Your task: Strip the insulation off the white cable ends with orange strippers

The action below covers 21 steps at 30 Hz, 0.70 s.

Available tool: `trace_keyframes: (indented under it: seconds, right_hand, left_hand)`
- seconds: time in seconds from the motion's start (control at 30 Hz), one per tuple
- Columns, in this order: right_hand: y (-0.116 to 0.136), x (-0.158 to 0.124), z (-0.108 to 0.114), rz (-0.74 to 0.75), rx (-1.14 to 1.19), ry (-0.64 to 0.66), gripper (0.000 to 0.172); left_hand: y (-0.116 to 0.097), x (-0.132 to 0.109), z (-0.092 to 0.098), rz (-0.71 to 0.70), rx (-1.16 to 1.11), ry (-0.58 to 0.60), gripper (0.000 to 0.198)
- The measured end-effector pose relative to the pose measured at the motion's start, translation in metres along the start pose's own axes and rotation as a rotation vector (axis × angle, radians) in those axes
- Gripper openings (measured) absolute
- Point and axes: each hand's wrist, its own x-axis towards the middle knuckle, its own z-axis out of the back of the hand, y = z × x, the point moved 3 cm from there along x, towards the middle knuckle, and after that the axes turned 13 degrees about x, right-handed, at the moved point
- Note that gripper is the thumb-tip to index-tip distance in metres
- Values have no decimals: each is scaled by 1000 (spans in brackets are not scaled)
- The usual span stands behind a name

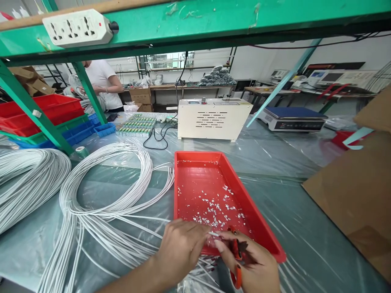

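My left hand (182, 244) is closed over the near end of a red tray (195, 177), pinching the tip of a white cable (214, 234) between thumb and fingers. Just to its right, my right hand (259, 262) is wrapped round a hand tool with orange-red handles (237, 277), which looks like pliers or cutters; its jaws are mostly hidden. The thumb and forefinger of that hand come together close to the cable tip. Small silvery scraps (215, 211) are scattered over the tray floor. From a large coil of white cable (146, 175), loose ends run beneath my hands.
A second cable coil (33, 179) lies at far left, near stacked plastic trays (39, 114). Behind the red tray are a cream machine (214, 120), circuit boards (137, 124) and a scale (293, 118). Cardboard (351, 195) stands at right. A green beam (195, 24) crosses above. Another person (104, 77) works beyond.
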Motion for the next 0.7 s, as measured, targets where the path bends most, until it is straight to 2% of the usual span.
trace_keyframes:
  seconds: [0.2,0.37,0.53,0.7]
  right_hand:
    - [-14,1,0,-324,263,-34,18]
    - [-27,0,0,-570,534,-30,23]
    - [-30,2,1,-596,549,16,22]
    - [-26,4,4,-475,382,40,22]
  left_hand:
    - [0,-2,-8,61,-37,-199,20]
    - [0,-4,-13,42,46,-264,18]
    - [1,-6,-15,43,69,-261,16]
    - [0,-7,-17,68,51,-216,16]
